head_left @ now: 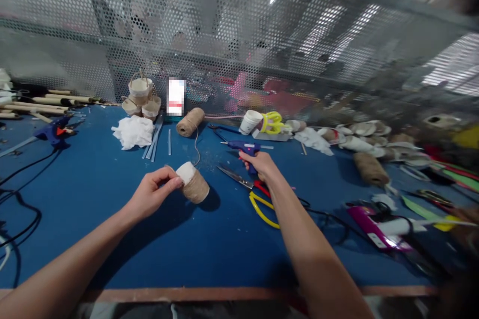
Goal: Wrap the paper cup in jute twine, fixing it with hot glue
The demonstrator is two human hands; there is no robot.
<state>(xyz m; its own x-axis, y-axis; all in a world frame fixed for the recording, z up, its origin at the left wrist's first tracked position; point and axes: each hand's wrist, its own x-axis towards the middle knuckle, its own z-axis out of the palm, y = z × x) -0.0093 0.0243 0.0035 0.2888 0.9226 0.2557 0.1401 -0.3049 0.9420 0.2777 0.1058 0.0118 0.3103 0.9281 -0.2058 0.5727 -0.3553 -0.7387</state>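
My left hand (159,190) pinches the rim of a small paper cup (195,187) wrapped in brown twine, tilted above the blue tabletop. A strand of twine runs from the cup back to a twine spool (190,122) lying on its side. In my right hand (258,164) is a blue glue gun (244,146), its nozzle pointing left and a clear glue stick showing at its rear. My fingers wrap its handle. Below it lie scissors (258,194) with red and yellow handles, blades toward the cup; my right forearm partly covers them.
Twine-wrapped cups (141,97) are stacked at the back left, beside crumpled white tissue (133,132) and clear glue sticks (153,140). Another blue glue gun (54,132) lies far left. Pliers, a white cup (250,121), another twine spool (370,169) and a purple device (377,227) lie right.
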